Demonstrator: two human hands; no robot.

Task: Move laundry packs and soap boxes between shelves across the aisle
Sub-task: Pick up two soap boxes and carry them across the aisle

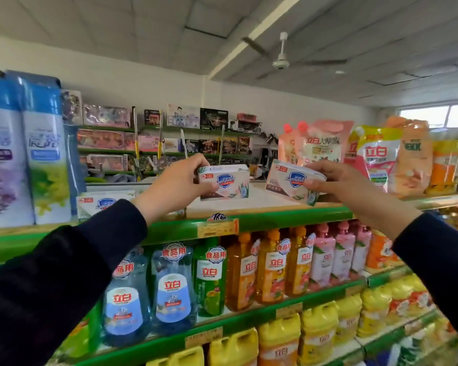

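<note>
My left hand (179, 180) grips a white soap box with a blue shield logo (226, 182) just above the top shelf (275, 204). My right hand (347, 186) holds a second, tilted soap box (288, 180) over the same shelf. A third soap box (101, 203) lies on the shelf at the left, partly behind my left sleeve. Pink and yellow laundry refill packs (325, 143) stand upright on the shelf to the right, behind my right hand.
Tall blue-topped packs (27, 154) stand at the left of the top shelf. Below are rows of dish-soap bottles (270, 265) and yellow jugs (317, 331). A far wall shelf holds toy boxes (169, 133). A ceiling fan (282, 62) hangs overhead.
</note>
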